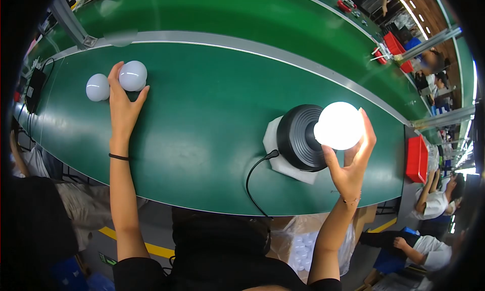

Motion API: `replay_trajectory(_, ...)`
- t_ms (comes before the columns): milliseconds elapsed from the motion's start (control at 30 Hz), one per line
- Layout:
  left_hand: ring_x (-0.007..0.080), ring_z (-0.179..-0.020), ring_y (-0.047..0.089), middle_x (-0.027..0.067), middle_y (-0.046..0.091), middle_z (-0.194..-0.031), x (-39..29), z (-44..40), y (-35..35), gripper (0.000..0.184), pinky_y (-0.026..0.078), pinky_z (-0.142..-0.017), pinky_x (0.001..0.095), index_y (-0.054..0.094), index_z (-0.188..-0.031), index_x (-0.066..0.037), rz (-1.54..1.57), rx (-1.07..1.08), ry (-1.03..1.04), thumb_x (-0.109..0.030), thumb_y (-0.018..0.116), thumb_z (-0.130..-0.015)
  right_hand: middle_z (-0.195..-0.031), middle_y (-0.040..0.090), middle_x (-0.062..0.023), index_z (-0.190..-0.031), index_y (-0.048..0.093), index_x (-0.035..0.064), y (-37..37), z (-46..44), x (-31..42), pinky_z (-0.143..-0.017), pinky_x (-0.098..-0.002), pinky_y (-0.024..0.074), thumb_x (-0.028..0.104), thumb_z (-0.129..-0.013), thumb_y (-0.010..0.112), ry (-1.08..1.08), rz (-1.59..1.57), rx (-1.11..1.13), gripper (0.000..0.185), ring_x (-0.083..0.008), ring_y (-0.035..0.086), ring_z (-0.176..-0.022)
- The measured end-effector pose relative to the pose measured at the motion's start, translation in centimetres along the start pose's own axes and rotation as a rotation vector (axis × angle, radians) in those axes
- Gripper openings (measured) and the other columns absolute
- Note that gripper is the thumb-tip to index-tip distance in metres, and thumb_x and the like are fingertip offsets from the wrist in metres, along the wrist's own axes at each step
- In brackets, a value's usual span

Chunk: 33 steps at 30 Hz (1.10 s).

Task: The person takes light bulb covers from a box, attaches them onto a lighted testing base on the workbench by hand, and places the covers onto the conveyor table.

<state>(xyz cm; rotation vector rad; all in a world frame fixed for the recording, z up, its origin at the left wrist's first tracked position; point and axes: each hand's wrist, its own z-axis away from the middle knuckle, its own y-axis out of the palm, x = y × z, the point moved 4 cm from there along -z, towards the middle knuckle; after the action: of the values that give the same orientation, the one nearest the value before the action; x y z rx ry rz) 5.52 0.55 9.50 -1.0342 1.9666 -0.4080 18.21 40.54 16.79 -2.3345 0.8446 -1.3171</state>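
Well, the box: below the table's [217, 129] near edge, the cardboard box [277, 245] held white bulbs [303, 251] in clear plastic.
Cable: the black cable [247, 182] ran from the stand over that edge.
Right hand: the right hand [347, 176] was clamped on the lit bulb [339, 126], fingertips and thumb against its glow.
Lit bulb: it shone at the middle of the ribbed black stand [298, 139], which rested on a white pad [299, 175].
Left hand: the left hand [125, 105] had finger and thumb apart around an unlit bulb [133, 76]; how firmly they gripped, I couldn't tell.
Spare bulb: the second unlit bulb [97, 87] lay just beside that hand.
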Motion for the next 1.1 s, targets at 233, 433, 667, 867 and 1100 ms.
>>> replay_trajectory(233,0.0305,-0.116,0.043,0.0167,0.04,-0.128,0.3,-0.3,-0.2,0.074,0.037,-0.097,0.0354,0.033,-0.128,-0.001,-0.067,-0.008,0.046,-0.006,0.072,-0.067,-0.138,0.03,-0.0177,-0.134,0.028,-0.0012,-0.1,-0.2,-0.2,-0.103,-0.039,0.0315,0.003,-0.071,0.068,0.082,0.069,0.003,0.074,-0.0288,0.038,-0.124)
replay_trajectory(433,0.031,-0.112,0.046,0.0194,0.04,-0.127,1.0,0.8,-0.7,0.076,0.044,-0.088,0.0365,0.032,-0.129,0.001,-0.022,-0.004,-0.045,-0.008,0.074,-0.065,-0.14,0.028,-0.0184,-0.137,0.025,-0.0013,-0.6,0.3,-0.2,-0.104,-0.0409,0.0268,0.006,-0.074,0.064,0.044,0.375,0.026,0.074,-0.031,0.032,-0.127)
replay_trajectory(667,0.0313,-0.109,0.054,0.0194,0.04,-0.128,-2.2,3.6,-4.0,0.068,0.043,-0.092,0.0404,0.026,-0.126,0.0,0.081,0.025,-0.229,-0.009,0.069,-0.074,-0.128,0.042,-0.0254,-0.129,0.036,-0.0067,-0.6,-0.7,1.3,-0.102,-0.0434,0.0324,0.016,-0.075,0.072,-0.174,0.363,0.028,0.069,-0.038,0.041,-0.119)
replay_trajectory(867,0.028,-0.113,0.049,0.0145,0.048,-0.123,-12.0,3.0,-1.3,0.054,0.04,-0.095,0.0367,0.041,-0.123,-0.004,0.505,0.261,0.04,-0.015,0.067,-0.077,-0.126,0.042,-0.0258,-0.127,0.036,-0.0069,-1.0,-0.3,0.3,-0.099,-0.0456,0.035,0.023,-0.079,0.068,-0.151,0.374,0.016,0.065,-0.0378,0.044,-0.115)
replay_trajectory(1100,0.0351,-0.129,0.032,0.0189,0.04,-0.134,-22.8,2.8,7.2,0.072,0.03,-0.104,0.0427,0.037,-0.13,-0.006,0.76,0.633,0.35,-0.037,0.069,-0.074,-0.144,0.018,-0.0193,-0.139,0.016,-0.0021,-0.3,1.3,-0.8,-0.109,-0.0409,0.0179,0.003,-0.068,0.069,0.084,0.289,-0.056,0.088,-0.0329,0.02,-0.134)
